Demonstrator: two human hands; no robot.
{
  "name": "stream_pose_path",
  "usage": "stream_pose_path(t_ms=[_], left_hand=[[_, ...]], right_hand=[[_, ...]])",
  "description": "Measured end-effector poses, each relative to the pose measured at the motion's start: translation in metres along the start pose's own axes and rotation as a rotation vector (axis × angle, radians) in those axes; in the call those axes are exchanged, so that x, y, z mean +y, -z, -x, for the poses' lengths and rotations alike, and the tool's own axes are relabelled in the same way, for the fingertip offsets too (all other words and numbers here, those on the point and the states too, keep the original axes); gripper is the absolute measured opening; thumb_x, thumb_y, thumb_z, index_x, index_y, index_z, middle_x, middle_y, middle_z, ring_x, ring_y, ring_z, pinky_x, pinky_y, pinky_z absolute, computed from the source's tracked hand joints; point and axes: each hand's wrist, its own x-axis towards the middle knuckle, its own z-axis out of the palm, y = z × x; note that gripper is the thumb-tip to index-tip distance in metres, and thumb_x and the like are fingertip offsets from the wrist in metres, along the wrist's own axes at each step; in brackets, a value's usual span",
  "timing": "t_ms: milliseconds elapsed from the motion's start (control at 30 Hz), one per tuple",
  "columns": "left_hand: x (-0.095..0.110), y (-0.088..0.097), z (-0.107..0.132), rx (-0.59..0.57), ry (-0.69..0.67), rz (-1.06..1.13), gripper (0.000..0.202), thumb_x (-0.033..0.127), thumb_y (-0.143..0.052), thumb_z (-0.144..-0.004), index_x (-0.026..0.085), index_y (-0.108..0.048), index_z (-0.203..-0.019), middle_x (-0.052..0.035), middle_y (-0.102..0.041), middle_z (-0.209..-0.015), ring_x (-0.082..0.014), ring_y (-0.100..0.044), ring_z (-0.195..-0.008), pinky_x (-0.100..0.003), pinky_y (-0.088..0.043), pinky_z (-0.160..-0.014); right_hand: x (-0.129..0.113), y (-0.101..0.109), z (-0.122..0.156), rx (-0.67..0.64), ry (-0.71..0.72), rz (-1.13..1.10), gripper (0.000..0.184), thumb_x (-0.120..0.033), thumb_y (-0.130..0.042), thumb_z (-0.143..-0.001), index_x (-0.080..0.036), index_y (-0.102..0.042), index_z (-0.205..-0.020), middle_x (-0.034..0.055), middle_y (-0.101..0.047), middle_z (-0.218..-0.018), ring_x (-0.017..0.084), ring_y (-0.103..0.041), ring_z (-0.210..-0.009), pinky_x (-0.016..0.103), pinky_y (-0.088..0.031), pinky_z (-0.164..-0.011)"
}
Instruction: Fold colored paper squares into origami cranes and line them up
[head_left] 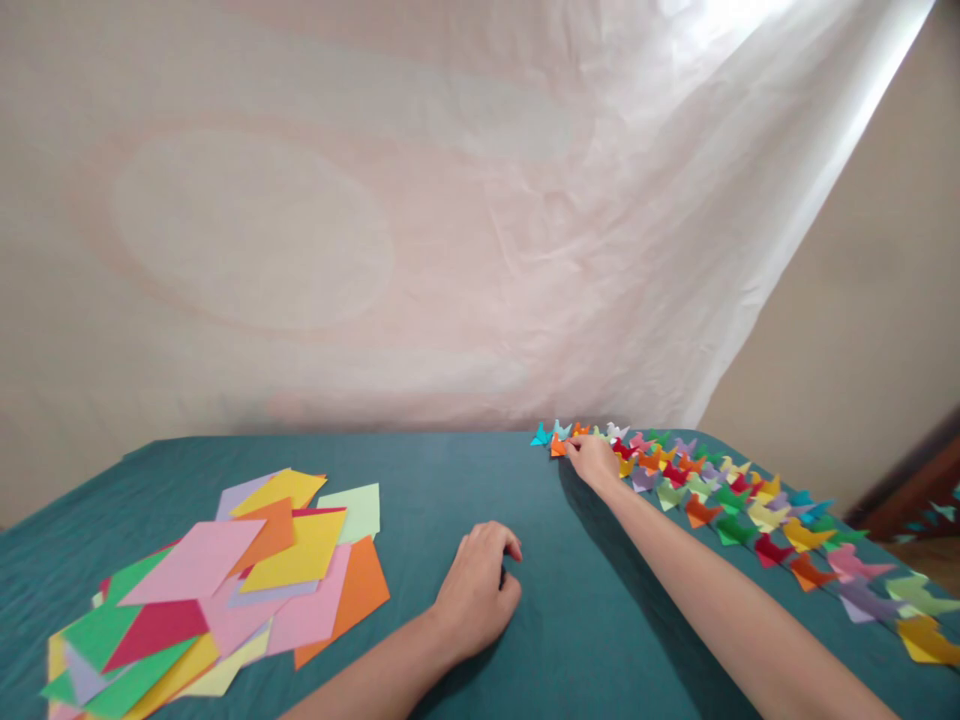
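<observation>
My right hand [595, 460] reaches to the far side of the table, thumb and fingers pinched on a small orange folded-paper bird [558, 446] that stands on the cloth. Close by are a turquoise paper bird [541, 436] and a light blue one [560, 429]. My left hand [480, 583] rests on the cloth at the middle, fingers loosely curled, with a gap between thumb and forefinger and nothing in it. To its left lies a loose pile of coloured paper squares [300, 550].
Rows of many-coloured folded-paper birds [735, 500] stand along the table's right side, beside and beyond my right forearm. Dark green cloth [435, 480] covers the table. A pale sheet [450, 250] hangs behind it. A brown wooden object [911, 475] shows at the far right.
</observation>
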Motion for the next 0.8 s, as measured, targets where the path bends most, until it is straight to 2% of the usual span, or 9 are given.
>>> stream_pose_path(t_ms=[333,500,600,800], left_hand=[[0.002,0.001,-0.001,-0.019,-0.004,-0.018,0.030,0.000,-0.041,-0.061,0.020,-0.047,-0.083,-0.0033,-0.054,-0.091,-0.0192,-0.048,-0.089,-0.033,-0.038,-0.080],[0.004,0.003,-0.001,-0.034,0.006,-0.027,0.029,0.001,-0.041,-0.061,0.020,-0.048,-0.083,-0.0033,-0.055,-0.091,-0.0195,-0.048,-0.090,-0.033,-0.038,-0.081],[0.004,0.004,-0.001,-0.031,0.009,-0.031,0.029,0.001,-0.042,-0.062,0.020,-0.049,-0.083,-0.0034,-0.055,-0.091,-0.0196,-0.049,-0.090,-0.033,-0.038,-0.081],[0.002,0.002,-0.001,-0.026,-0.019,-0.039,0.028,0.002,-0.042,-0.063,0.020,-0.051,-0.082,-0.0028,-0.056,-0.090,-0.0190,-0.049,-0.091,-0.033,-0.039,-0.082]], right_hand=[[0.003,-0.006,-0.001,0.021,-0.002,-0.028,0.027,-0.032,-0.049,-0.083,-0.019,-0.071,-0.079,0.0094,-0.070,-0.081,0.021,-0.063,-0.077,0.026,-0.038,-0.060],[0.007,-0.001,0.007,0.060,0.049,-0.092,0.019,-0.029,-0.052,-0.078,-0.017,-0.066,-0.078,0.0079,-0.066,-0.081,0.021,-0.061,-0.077,0.026,-0.038,-0.061],[0.015,0.005,0.024,0.088,0.112,-0.148,0.018,-0.025,-0.051,-0.075,-0.016,-0.060,-0.088,0.0077,-0.063,-0.091,0.019,-0.058,-0.081,0.026,-0.038,-0.064],[0.022,0.025,0.092,-0.045,0.311,-0.268,0.004,-0.022,-0.051,-0.072,-0.019,-0.051,-0.070,-0.0020,-0.055,-0.065,0.014,-0.052,-0.060,0.023,-0.038,-0.056]])
